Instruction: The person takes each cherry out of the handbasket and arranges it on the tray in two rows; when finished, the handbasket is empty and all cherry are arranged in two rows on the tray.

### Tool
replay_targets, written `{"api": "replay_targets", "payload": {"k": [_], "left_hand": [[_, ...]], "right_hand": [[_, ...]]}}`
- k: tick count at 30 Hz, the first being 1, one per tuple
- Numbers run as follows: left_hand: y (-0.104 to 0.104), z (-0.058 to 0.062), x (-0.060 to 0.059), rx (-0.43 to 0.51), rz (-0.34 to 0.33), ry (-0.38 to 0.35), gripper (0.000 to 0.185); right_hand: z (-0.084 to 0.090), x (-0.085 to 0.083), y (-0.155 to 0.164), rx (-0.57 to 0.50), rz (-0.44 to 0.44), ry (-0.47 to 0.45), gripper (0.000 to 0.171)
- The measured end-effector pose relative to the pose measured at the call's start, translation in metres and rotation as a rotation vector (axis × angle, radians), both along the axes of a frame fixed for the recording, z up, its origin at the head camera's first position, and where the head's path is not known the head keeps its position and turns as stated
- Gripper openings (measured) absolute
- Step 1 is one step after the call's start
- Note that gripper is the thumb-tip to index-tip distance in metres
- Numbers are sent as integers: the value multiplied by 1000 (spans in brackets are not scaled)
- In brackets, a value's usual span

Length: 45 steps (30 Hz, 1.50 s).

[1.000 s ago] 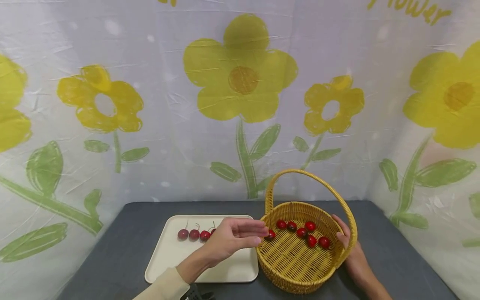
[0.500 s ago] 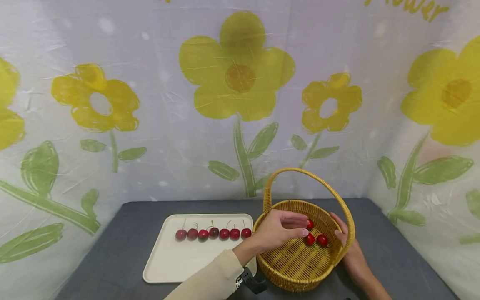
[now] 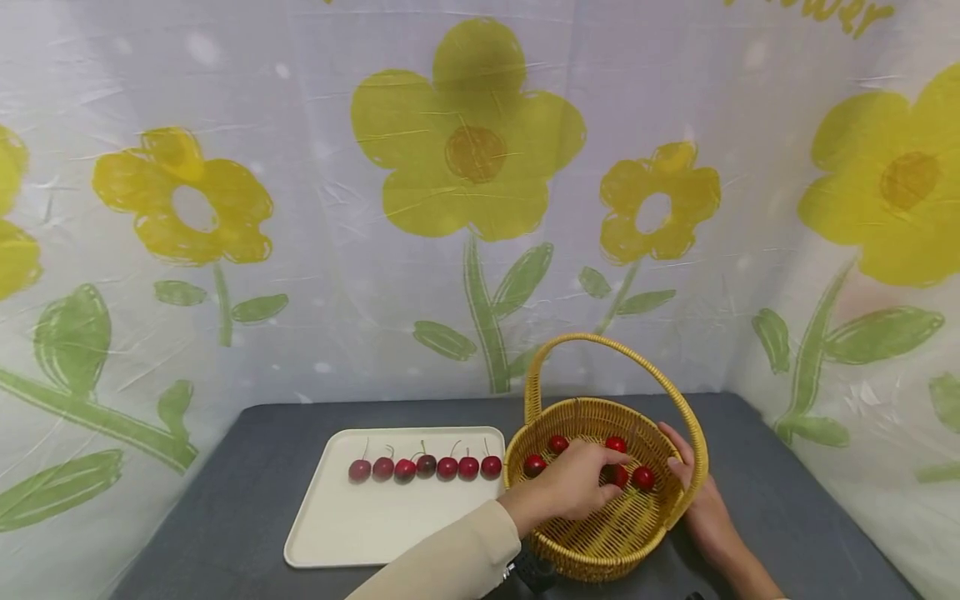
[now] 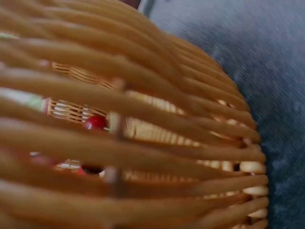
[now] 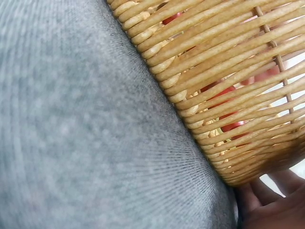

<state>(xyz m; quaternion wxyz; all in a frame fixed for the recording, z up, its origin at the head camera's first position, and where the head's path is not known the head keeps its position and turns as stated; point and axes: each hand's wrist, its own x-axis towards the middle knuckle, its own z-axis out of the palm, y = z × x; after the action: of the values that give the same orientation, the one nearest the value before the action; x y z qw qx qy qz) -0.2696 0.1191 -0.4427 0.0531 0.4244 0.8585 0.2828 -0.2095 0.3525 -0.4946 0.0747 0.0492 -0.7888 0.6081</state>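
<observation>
Left hand [image 3: 576, 487], lower centre, fingers curled down over a cherry [image 3: 617, 475] inside the wicker basket [image 3: 600, 542]; grasp unconfirmed. Right hand [image 3: 693, 492] steadies the rim, fingers relaxed. Risk: cherry slips, rolling among others.

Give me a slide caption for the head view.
Left hand reaches among cherries in wicker basket; right hand steadies its rim.
</observation>
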Motion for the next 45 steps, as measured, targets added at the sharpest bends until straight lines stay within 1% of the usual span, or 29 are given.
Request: {"api": "replay_targets", "payload": {"k": [2, 3, 5, 7, 9, 12, 14, 17, 19, 23, 26, 28, 30, 34, 37, 39, 41, 43, 45], "left_hand": [[1, -2, 0, -83, -19, 70, 49], [1, -3, 0, -101, -36, 97, 47], [3, -5, 0, -105, -73, 136, 42], [5, -6, -1, -92, -113, 180, 37], [7, -8, 0, -75, -140, 226, 32], [9, -8, 1, -75, -125, 274, 30], [10, -8, 1, -95, -106, 285, 30], [11, -8, 2, -147, -103, 274, 34], [11, -8, 3, -173, -118, 258, 36], [10, -9, 3, -158, -171, 237, 33], [10, -9, 4, -129, -224, 222, 26], [10, -8, 5, -127, -257, 209, 23], [10, -8, 6, -140, -290, 210, 22], [10, -7, 8, -178, -336, 205, 22], [9, -5, 8, -193, -358, 175, 21], [8, -5, 8, -189, -366, 155, 23], [7, -4, 8, -166, -373, 124, 22], [5, -4, 8, -119, -365, 94, 22], [3, -3, 8, -58, -338, 47, 22]], "right_hand": [[0, 0, 0, -5, 0, 3, 56], [0, 0, 0, -6, 1, 5, 56], [0, 0, 0, -13, 4, 6, 56], [0, 0, 1, -17, 8, 7, 56], [-1, 0, 2, -18, 11, 8, 56], [-1, 1, 3, -14, 13, 13, 56], [-1, 1, 3, -9, 14, 17, 56], [0, 2, 3, -6, 12, 19, 56], [0, 2, 3, -2, 10, 19, 56], [0, 2, 3, 7, -2, 17, 55], [0, 2, 3, 8, -5, 10, 56], [0, 2, 3, 8, -7, 8, 56], [-1, 1, 3, 6, -8, 7, 56], [-1, 1, 3, 5, -11, 9, 56], [-1, 1, 2, 9, -14, 10, 55], [-1, 0, 1, 12, -18, 10, 55], [0, 0, 1, 12, -20, 9, 55], [0, 0, 0, 12, -23, 10, 55], [-1, -1, -1, 14, -23, 10, 56]]}}
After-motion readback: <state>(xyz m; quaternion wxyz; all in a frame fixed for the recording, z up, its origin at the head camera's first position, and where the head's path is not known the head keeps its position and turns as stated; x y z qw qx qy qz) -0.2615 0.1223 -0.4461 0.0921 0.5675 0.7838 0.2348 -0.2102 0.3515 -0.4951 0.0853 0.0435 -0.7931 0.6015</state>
